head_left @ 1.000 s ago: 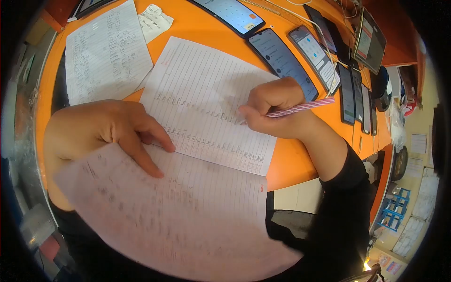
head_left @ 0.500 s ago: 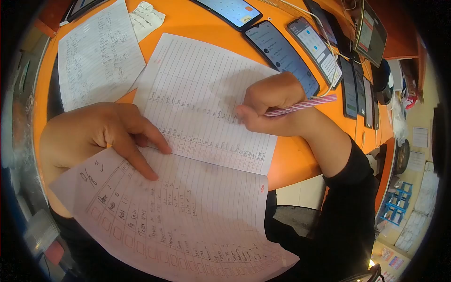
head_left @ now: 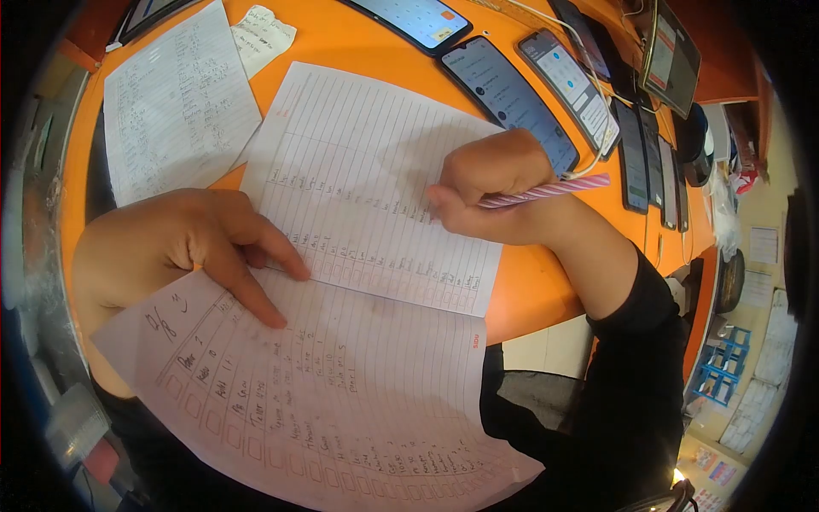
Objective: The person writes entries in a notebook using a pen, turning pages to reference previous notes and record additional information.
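An open lined notebook (head_left: 367, 154) with handwritten columns lies across the orange table, its lower page hanging over the near edge. My right hand (head_left: 495, 183) is closed around a pink-and-white striped pen (head_left: 554, 191), resting on the upper page; the pen's tip is hidden by the fingers. My left hand (head_left: 196, 239) lies at the left of the notebook, its fingers apart, with the index finger and another finger touching the paper near the fold. Part of the lower page covers the left wrist.
Loose written sheets (head_left: 179, 102) and a torn note (head_left: 263, 38) lie at the upper left. Several phones (head_left: 512, 94) with cables line the orange table's (head_left: 529, 299) far and right side. A blue rack (head_left: 723, 365) stands at the far right.
Over the last second the lower page has come into focus and settled, and the view has shifted slightly. Both hands keep nearly the same places on the notebook.
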Available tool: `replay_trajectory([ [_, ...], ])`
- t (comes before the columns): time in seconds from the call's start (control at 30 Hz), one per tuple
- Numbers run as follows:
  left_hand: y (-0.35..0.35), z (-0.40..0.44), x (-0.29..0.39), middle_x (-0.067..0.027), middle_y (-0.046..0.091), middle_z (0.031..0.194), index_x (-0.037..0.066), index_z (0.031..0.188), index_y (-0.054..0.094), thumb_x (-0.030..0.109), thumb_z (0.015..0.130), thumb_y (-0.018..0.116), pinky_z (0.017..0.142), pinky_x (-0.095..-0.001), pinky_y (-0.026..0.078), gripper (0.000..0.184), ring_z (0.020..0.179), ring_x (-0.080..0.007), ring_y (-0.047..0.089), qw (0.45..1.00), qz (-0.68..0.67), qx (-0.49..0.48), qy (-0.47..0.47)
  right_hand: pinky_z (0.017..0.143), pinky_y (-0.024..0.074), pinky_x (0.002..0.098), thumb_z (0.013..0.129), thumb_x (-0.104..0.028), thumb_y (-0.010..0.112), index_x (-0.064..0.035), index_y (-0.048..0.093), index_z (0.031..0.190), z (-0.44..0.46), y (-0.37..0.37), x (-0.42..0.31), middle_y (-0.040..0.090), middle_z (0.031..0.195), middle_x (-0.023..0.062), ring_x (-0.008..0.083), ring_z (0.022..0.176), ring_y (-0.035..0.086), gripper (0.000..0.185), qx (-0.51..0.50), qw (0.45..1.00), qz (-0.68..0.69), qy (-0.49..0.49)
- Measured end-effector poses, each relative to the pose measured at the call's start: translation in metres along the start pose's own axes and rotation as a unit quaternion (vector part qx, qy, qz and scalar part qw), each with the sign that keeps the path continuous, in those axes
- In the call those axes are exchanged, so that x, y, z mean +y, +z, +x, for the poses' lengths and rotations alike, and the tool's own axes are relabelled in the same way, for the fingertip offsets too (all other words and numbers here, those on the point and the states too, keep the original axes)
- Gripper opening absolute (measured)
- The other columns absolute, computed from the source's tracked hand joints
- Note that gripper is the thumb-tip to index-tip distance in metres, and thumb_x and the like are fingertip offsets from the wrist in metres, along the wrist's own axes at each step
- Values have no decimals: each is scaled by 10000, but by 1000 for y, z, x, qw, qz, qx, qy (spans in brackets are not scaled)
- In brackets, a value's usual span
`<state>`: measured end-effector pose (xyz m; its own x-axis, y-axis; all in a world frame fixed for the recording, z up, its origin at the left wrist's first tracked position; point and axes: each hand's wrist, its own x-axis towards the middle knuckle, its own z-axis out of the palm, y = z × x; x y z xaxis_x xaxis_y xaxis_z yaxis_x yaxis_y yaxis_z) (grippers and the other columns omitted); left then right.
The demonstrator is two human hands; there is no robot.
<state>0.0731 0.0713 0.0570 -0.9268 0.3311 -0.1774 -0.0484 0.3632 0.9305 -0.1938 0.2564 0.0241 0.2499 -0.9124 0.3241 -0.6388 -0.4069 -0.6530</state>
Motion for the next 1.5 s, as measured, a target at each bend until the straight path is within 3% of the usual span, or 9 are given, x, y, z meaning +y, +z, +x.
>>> replay_trajectory([
  [0.2,-1,0,0,-115,643,1219,95,1008,759,78,718,841,914,-216,411,302,1028,-208,567,1000,8,-4,-2,441,344,246,805,-68,728,-83,473,566,2,-2,-2,506,540,33,152,446,503,349,-5,1000,0,-1],
  [0.3,0,0,-1,-114,644,1218,96,1010,758,71,712,844,914,-217,413,311,1022,-204,563,1000,-5,6,4,446,331,291,782,-51,695,-63,387,607,1,3,-1,388,526,45,195,449,390,354,25,999,40,16],
  [0.4,-1,0,7,-151,639,1218,99,1027,756,54,786,761,897,-247,401,245,1045,-263,529,999,-13,-7,-29,447,333,292,779,-50,694,-63,386,606,1,2,-3,390,526,45,199,450,393,353,27,999,24,16],
  [1.0,-1,0,4,-148,639,1215,97,1027,755,52,781,764,915,-244,401,250,1075,-267,520,999,-34,0,-16,440,352,253,804,-42,710,-85,441,571,1,1,1,500,549,41,163,447,500,359,25,1000,2,-2],
  [1.1,0,-1,1,-122,644,1220,102,1011,760,80,677,869,924,-218,406,351,1019,-200,562,1000,2,-1,-12,442,353,252,808,-39,702,-83,439,572,1,0,1,501,551,40,165,448,502,357,19,1000,3,2],
  [1.2,0,1,4,-133,659,1176,93,973,771,59,793,752,911,-249,423,185,1044,-267,583,1000,-20,13,-16,444,353,251,817,-39,691,-82,441,572,1,-2,0,507,554,29,142,449,498,353,13,1000,-18,-13],
  [1.3,-7,-3,1,-135,682,1117,43,1030,741,92,790,765,902,-286,459,246,1010,-282,639,999,15,9,-35,443,349,256,820,-30,684,-78,454,573,-5,0,6,509,548,20,119,450,494,342,78,987,135,26],
  [1.4,5,-4,18,-151,693,1078,-16,1133,667,131,781,784,894,-327,485,399,987,-294,665,936,-90,239,-242,442,339,263,805,-35,696,-73,440,577,-7,-6,6,479,539,27,123,451,462,344,55,978,173,101],
  [1.5,6,3,7,-190,663,1157,-42,1209,603,173,763,807,918,-351,478,535,1017,-296,655,934,-121,271,-200,442,340,262,804,-32,698,-72,443,576,-6,-5,3,484,539,27,121,450,466,345,51,976,176,117],
])
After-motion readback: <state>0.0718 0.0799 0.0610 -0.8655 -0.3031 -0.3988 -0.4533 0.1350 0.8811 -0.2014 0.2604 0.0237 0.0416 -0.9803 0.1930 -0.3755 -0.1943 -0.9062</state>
